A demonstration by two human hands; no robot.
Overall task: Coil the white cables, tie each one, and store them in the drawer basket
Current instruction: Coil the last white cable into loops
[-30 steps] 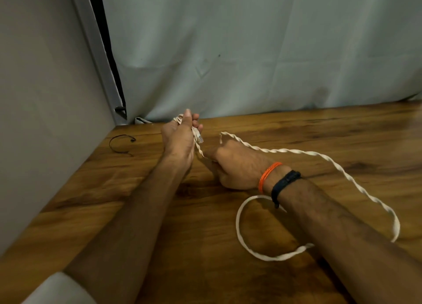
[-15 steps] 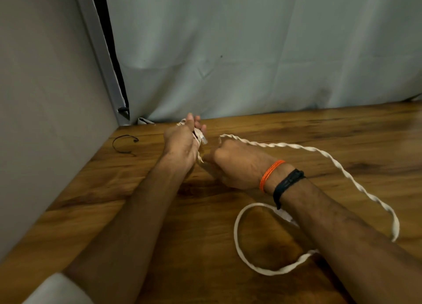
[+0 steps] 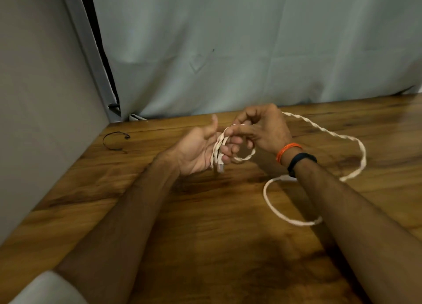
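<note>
Wooden tabletop (image 3: 205, 235) under pale grey curtain (image 3: 251, 52), plain wall (image 3: 34, 98) at left. Right hand (image 3: 262, 130) raised above the wood, fingers curled, thumb and forefinger pinching a strand of the white cable (image 3: 319, 130). Left hand (image 3: 196, 150) palm up just beside it, fingers loosely bent round the small first loop of the same cable, thumb standing free; clear plug (image 3: 220, 165) hanging below those fingers. One cable only, white, twisted like a two-strand rope. From the right hand, trailing back and right across the table in one wide loop, then passing under the right forearm into a second loop nearer the camera. Orange thread band (image 3: 288, 150) and black band (image 3: 301, 161) on the right wrist. One thin black tie (image 3: 114, 141), curved, lying on the wood near the wall, well apart from both hands. No container in view.
</note>
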